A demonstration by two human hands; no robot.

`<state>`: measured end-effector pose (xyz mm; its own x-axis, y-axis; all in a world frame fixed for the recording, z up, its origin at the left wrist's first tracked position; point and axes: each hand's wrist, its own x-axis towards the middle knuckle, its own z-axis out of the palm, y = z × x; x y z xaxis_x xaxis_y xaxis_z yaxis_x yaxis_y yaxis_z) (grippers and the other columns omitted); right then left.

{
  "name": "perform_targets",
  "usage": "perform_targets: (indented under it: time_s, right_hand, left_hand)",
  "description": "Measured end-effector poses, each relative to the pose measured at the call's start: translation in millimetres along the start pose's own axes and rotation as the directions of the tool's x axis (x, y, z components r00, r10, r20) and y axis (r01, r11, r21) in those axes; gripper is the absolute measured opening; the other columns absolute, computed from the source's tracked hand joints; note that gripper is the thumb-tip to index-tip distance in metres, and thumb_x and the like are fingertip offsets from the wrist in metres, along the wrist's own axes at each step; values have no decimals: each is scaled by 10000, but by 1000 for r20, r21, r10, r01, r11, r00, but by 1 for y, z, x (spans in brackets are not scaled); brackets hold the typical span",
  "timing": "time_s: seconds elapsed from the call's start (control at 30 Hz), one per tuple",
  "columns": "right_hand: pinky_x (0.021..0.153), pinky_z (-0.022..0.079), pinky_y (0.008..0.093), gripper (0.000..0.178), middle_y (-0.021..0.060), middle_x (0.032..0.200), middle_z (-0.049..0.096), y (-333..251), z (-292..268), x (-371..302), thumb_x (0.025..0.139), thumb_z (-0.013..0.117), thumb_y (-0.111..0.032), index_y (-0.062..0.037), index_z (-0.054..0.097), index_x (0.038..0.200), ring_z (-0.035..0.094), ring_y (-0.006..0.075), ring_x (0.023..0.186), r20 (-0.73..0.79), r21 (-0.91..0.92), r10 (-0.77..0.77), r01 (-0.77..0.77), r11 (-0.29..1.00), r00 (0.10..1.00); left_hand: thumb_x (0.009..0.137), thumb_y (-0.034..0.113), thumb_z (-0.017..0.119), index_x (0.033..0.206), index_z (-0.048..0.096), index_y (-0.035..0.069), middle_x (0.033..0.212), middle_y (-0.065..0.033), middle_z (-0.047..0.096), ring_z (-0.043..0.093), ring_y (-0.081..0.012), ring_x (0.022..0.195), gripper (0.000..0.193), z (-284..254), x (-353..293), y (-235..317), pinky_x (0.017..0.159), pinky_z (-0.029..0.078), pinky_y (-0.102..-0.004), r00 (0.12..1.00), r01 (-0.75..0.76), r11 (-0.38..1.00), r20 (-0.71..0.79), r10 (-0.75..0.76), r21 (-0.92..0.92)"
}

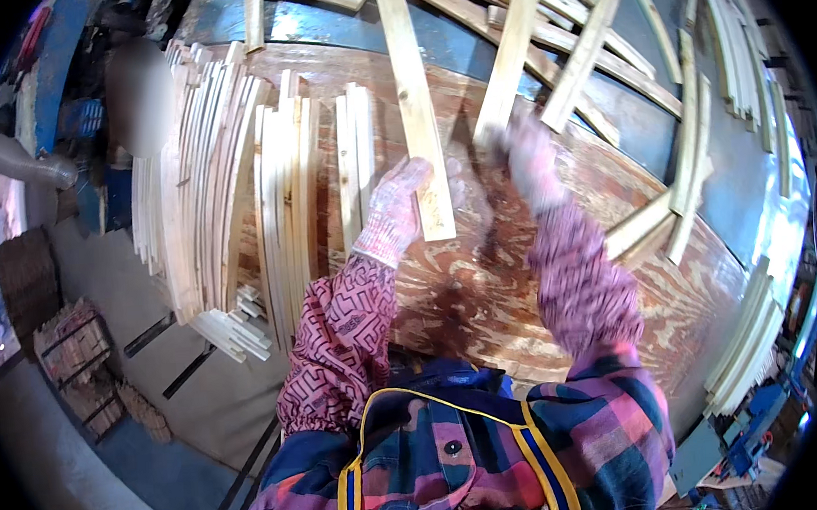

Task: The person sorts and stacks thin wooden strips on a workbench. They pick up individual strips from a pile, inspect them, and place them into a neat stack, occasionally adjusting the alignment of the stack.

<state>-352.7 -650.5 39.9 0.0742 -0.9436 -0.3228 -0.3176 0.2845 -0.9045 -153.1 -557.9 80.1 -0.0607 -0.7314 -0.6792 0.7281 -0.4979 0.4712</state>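
My left hand (398,209), in a pale knit glove, is closed round the near end of a long light wooden board (413,105), which points away from me over the table. The fingers wrap its left edge. My right hand (534,158), gloved too, is smeared by motion. It is beside the near end of a second wooden board (511,57), with a third wooden board (584,62) just to its right. Whether it touches or grips either one cannot be made out. Patterned pink sleeve covers reach up both forearms.
A worn plywood tabletop (467,289) lies under my hands. Upright rows of wooden strips (202,174) stand at the left, with a smaller bundle (356,155) nearer. Loose boards cross at the far right. Another person's arm (29,161) shows at far left; stacked wood (73,346) sits below.
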Motion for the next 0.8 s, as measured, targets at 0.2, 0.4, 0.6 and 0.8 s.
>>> perform_targets:
  time_s: [0.2,0.4,0.6,0.8]
  right_hand:
    - [947,520,359,494,187,1243,652,58,-3,-153,925,668,-246,3,555,1337,644,259,1099,-273,29,108,-104,994,956]
    - [851,563,367,487,100,1059,700,-37,36,-139,939,647,-316,-95,561,1364,662,234,942,279,-195,263,-213,957,924]
    - [961,494,383,339,18,1117,656,-117,72,-140,891,675,-299,-253,632,1224,600,207,1088,606,-655,-306,679,331,734]
    - [999,480,435,595,158,1233,611,-47,52,-103,784,751,-292,-88,539,1301,585,314,1157,-356,-703,-268,-67,708,895]
  left_hand:
    - [946,225,680,1236,598,-4,1059,-162,711,720,-267,921,379,-35,-43,-56,822,623,-406,948,98,986,289,-134,137]
    - [911,338,648,1240,610,134,1125,-88,656,595,-281,1089,389,-68,-97,-65,971,477,-495,917,-394,122,380,125,911]
    - [952,347,576,1240,556,189,1174,-98,556,472,-261,1154,328,-53,-163,59,998,374,-481,745,54,-797,507,433,601]
    - [899,368,673,1028,637,97,829,-63,648,629,-206,688,302,-140,-155,5,653,549,-372,871,-82,-37,90,483,996]
